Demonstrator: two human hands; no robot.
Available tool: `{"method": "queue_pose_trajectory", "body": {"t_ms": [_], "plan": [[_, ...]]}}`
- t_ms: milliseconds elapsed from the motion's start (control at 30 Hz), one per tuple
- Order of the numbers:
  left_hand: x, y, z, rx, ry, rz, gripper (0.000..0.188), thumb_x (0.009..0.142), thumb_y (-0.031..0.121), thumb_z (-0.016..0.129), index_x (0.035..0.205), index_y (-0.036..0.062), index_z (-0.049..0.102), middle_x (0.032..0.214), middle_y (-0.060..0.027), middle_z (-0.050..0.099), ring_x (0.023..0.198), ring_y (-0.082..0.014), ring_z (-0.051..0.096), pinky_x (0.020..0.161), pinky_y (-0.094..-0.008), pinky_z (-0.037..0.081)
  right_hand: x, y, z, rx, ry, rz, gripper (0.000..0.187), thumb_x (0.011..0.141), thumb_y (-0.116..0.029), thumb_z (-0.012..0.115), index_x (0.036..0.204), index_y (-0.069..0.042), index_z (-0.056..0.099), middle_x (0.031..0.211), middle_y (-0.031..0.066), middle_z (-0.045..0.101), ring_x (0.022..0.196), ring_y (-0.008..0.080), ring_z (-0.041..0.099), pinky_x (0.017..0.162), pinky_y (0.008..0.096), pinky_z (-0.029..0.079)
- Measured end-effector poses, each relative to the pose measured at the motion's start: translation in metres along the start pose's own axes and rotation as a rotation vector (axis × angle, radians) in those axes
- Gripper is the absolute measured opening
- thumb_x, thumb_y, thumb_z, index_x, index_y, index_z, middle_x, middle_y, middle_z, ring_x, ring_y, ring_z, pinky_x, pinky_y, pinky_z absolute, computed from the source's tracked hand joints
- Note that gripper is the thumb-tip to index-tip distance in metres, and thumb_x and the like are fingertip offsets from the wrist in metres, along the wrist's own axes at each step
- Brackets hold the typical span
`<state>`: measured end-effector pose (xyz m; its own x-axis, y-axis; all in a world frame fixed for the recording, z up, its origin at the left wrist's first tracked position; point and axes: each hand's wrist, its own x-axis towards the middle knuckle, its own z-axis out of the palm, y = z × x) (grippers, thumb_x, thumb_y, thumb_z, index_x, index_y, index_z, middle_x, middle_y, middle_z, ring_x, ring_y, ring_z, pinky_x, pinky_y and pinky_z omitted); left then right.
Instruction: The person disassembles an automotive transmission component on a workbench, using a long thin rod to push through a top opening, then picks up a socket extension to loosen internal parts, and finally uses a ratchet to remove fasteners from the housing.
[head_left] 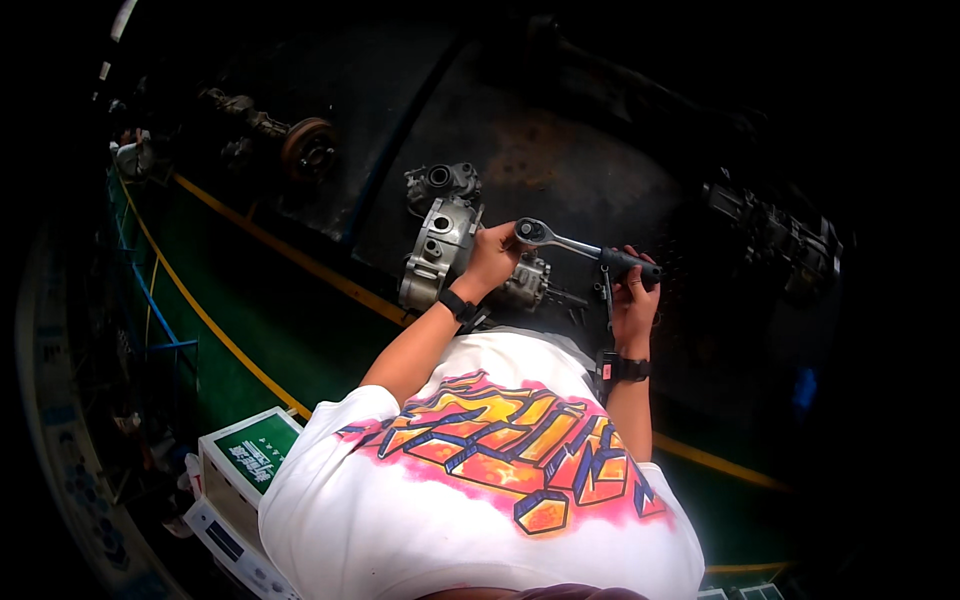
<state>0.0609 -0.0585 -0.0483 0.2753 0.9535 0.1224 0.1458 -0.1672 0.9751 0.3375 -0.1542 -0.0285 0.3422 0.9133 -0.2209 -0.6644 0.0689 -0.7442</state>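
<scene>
A ratchet wrench (572, 245) with a shiny steel head and black grip lies crosswise in front of my chest. My left hand (492, 257) pinches its round head. My right hand (634, 306) is closed around the black grip at the other end. A slim metal piece (607, 298) hangs down beside the right fingers; its kind is unclear. Left of my left hand stands a silver cast-metal housing (436, 255) with round holes, partly covered by the hand. A smaller metal part with a shaft (530, 285) lies just below the ratchet wrench.
Another cast part (440, 185) sits behind the housing on the dark work surface (530, 150). A rusty brake disc on an axle (308, 148) is at the far left, a gearbox-like assembly (780, 235) at the right. A white and green box (250, 450) stands at lower left.
</scene>
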Motion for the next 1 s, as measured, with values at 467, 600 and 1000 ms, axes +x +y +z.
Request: {"method": "queue_pose_trajectory", "body": {"t_ms": [467, 600, 1000], "plan": [[-0.002, 0.057, -0.005, 0.212, -0.052, 0.022, 0.019, 0.097, -0.005, 0.072, 0.115, -0.0005, 0.078, 0.093, -0.0144, 0.081, 0.082, -0.0160, 0.075, 0.076, -0.0314, 0.056, -0.002, -0.007, -0.011, 0.065, 0.005, 0.032, 0.043, 0.110, -0.020, 0.073, 0.147, -0.009, 0.054, 0.153, 0.0178, 0.065, 0.137, 0.0359, 0.068, 0.085, 0.0322, 0.060], [0.002, 0.043, -0.002, 0.052, -0.097, 0.069, 0.018, 0.098, -0.004, 0.070, 0.114, -0.0002, 0.076, 0.093, -0.0138, 0.080, 0.082, -0.0208, 0.075, 0.077, -0.0321, 0.056, -0.002, -0.006, -0.010, 0.060, 0.023, 0.021, 0.042, 0.109, -0.019, 0.074, 0.146, -0.010, 0.055, 0.152, 0.0168, 0.066, 0.138, 0.0360, 0.067, 0.091, 0.0344, 0.060], [0.000, 0.047, -0.004, 0.238, -0.069, 0.043, 0.022, 0.096, -0.004, 0.069, 0.117, 0.0037, 0.073, 0.090, -0.0228, 0.075, 0.085, -0.0428, 0.076, 0.071, -0.0425, 0.056, -0.061, -0.060, -0.008, -0.618, -0.274, 0.022, 0.054, 0.079, -0.018, 0.100, 0.113, -0.009, 0.058, 0.131, 0.0153, 0.072, 0.129, 0.0254, 0.066, 0.116, 0.0394, 0.047]]}}
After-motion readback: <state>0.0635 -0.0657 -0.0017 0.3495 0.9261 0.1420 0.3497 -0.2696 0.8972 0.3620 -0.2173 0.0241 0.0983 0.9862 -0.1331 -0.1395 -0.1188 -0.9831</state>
